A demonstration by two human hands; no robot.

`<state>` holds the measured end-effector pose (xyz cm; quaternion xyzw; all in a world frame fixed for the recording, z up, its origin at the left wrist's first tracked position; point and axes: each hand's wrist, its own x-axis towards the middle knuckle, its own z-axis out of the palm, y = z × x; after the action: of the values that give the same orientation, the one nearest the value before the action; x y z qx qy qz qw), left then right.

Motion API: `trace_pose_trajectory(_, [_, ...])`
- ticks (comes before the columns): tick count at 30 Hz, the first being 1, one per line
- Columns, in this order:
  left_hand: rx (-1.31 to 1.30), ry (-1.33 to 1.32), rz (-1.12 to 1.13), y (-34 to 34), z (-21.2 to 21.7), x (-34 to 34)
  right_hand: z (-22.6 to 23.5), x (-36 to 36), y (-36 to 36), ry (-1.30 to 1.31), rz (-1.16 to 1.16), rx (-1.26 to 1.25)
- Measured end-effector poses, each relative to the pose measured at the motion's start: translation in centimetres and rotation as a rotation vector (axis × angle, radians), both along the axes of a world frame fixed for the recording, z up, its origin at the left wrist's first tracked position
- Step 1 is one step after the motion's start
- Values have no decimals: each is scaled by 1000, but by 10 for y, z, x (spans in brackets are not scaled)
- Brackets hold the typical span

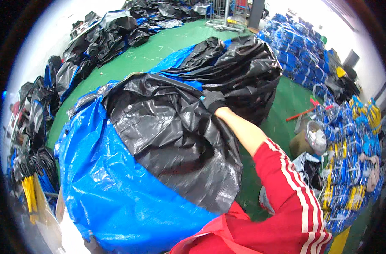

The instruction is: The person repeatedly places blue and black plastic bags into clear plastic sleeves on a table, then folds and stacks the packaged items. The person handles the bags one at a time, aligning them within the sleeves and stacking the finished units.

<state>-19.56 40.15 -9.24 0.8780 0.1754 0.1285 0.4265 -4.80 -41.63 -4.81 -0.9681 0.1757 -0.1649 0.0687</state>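
A large tarp [129, 194], blue on one face and black on the other, is spread in front of me, its black side folded over the blue. My right hand [213, 101], in a dark glove, is closed on the tarp's far edge, with my arm stretched forward. Just beyond that hand, a bunched mass of black and blue tarp [243, 76] bulges up in deep folds. A small dark patch at the tarp's lower left edge looks like my left hand [91, 244] in a glove; its fingers cannot be made out.
Heaps of black and blue tarps [112, 36] line the left and far sides of the green floor [167, 36]. Stacked blue bundles [290, 51] stand at the far right. Nearer on the right are a bin [309, 139], a red rod [300, 114] and tied blue-yellow bundles [349, 169].
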Motion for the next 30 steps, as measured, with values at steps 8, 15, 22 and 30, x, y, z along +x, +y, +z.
trace_pose_trajectory(8, [723,618,263,-3,-6,-13,-18,-25,-3,240,-84,244])
trace_pose_trajectory(15, [714,-147,-723,-215,53,73,-2,-2,51,158,-134,33])
trace_pose_trajectory(22, [820,-61,-756,-323,-3,111,-36,-26,72,23,-354,300])
trace_pose_trajectory(30, [834,-194,-627,-316,-18,117,44,96,20,41,9,-22])
